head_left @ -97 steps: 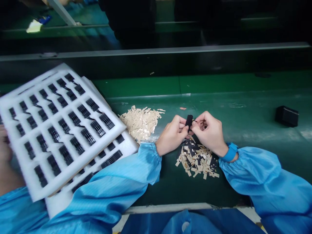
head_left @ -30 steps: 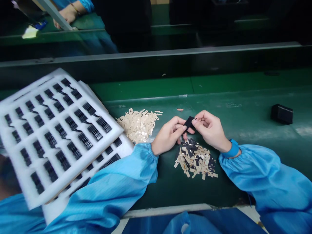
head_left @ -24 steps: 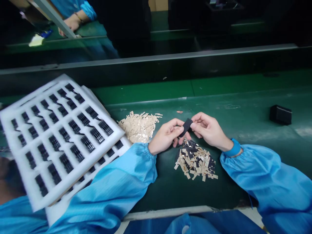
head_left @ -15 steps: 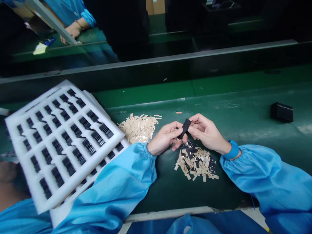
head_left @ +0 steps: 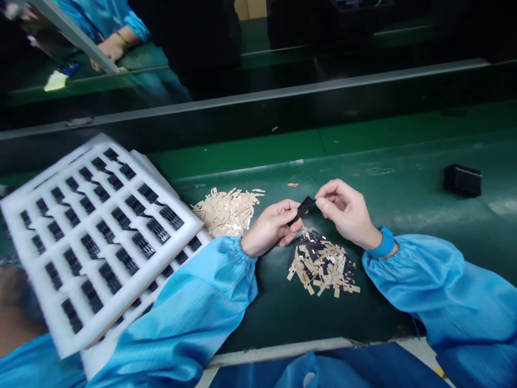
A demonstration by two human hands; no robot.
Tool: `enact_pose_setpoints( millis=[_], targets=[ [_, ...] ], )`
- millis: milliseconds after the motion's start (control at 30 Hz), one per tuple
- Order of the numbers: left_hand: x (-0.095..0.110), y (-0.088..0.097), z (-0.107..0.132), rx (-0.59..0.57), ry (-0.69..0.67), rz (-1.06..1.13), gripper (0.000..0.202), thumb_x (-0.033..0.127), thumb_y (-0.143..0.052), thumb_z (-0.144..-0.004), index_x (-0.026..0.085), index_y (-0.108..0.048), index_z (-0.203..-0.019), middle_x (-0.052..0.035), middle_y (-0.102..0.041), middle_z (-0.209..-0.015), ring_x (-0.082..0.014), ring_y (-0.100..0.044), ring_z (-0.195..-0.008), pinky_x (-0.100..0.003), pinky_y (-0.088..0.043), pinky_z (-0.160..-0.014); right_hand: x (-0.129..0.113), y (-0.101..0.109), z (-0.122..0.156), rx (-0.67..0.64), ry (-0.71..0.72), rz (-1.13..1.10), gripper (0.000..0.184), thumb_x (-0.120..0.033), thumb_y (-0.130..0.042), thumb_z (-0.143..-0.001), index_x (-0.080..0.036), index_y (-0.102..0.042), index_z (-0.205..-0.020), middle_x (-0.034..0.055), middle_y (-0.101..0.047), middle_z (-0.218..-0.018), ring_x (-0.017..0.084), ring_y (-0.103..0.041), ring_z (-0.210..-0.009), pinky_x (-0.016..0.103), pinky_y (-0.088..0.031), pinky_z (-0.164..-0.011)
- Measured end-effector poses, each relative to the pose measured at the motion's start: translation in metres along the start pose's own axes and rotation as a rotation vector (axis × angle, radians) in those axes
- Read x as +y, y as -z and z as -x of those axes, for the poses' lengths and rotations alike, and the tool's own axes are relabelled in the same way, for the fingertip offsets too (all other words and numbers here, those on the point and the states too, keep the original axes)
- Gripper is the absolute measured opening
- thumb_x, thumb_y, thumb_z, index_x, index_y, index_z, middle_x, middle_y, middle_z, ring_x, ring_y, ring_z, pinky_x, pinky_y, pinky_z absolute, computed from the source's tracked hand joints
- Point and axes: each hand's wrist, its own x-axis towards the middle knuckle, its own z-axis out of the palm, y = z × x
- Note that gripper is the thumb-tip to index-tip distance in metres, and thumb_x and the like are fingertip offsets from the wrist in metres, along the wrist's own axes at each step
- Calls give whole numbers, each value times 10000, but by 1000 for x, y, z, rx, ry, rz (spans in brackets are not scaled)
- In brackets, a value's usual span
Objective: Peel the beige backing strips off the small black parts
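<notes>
My left hand (head_left: 270, 227) grips a small black rectangular block (head_left: 302, 210) between thumb and fingers, tilted up to the right. At the block's upper end, my right hand (head_left: 348, 213) is pinched shut, fingertips just off its tip; whatever lies between them is too small to make out. Below both hands, a loose pile of cream and black flat strips (head_left: 323, 267) lies on the green work surface (head_left: 388, 318). A larger heap of pale thin strips (head_left: 228, 211) sits left of my left hand.
At left, a white foam tray (head_left: 177, 240) holds rows of black parts and rests on another similar tray. A black box-shaped piece (head_left: 462, 180) stands at far right. Beyond the grey rail (head_left: 283, 93), a co-worker's hand (head_left: 113, 48) rests on another bench.
My right hand's fingertips have drawn slightly right, away from the black block. The block now tilts flatter in my left hand. The whole view has shifted a little.
</notes>
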Motion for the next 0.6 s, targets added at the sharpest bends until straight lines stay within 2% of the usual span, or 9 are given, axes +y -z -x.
enact_pose_setpoints(
  millis=[133, 300, 600],
  targets=[
    [0, -1, 0, -7, 14, -13, 233, 358, -641, -922, 153, -547, -983, 61, -510, -616, -49, -426, -396, -140, -298, -344, 1, -3, 1, 13, -8, 37, 180, -331, -682, -922, -192, -584, -861, -22, -581, -731, 77, -504, -566, 234, -436, -542],
    [2, -3, 1, 28, 61, 4, 232, 366, -632, -924, 167, -536, -995, 86, -411, -590, -45, -365, -404, -129, -257, -358, 3, -6, 2, 47, -49, 65, 227, -384, -672, -926, -191, -575, -857, -29, -558, -711, 77, -487, -553, 236, -415, -523],
    [3, -4, 1, 20, 87, 1, 206, 360, -622, -924, 173, -542, -957, 100, -307, -578, -33, -214, -420, -122, -241, -382, 0, -9, 0, 37, -134, -16, 301, -459, -704, -891, -195, -569, -838, -46, -520, -615, 87, -452, -519, 249, -358, -491]
  ],
)
